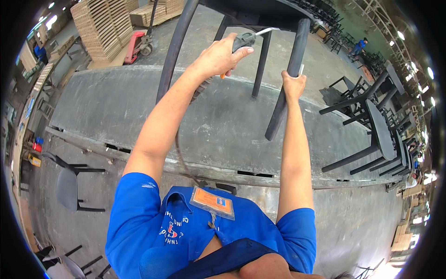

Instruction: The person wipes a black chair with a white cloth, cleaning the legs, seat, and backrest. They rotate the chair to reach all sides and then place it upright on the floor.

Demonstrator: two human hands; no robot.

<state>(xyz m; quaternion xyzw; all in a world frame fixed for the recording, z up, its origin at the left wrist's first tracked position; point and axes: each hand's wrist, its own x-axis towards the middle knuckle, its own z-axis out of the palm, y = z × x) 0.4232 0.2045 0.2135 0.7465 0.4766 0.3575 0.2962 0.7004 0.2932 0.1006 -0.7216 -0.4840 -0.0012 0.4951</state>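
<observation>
A black wooden chair is at the far side of the grey bench, its legs toward me and its top cut off by the upper edge. My right hand is wrapped round its right front leg. Beside that hand a small pale edge shows, too little to name. In my left hand is an air blow gun, its thin metal nozzle pointing right beneath the seat. A dark hose hangs below my left forearm, coiled near the wrist.
The long grey bench spans the view. Several black chairs stand along its right end. Behind it are a red pallet jack and stacked wooden boards. Another chair is at left; a person in blue is far right.
</observation>
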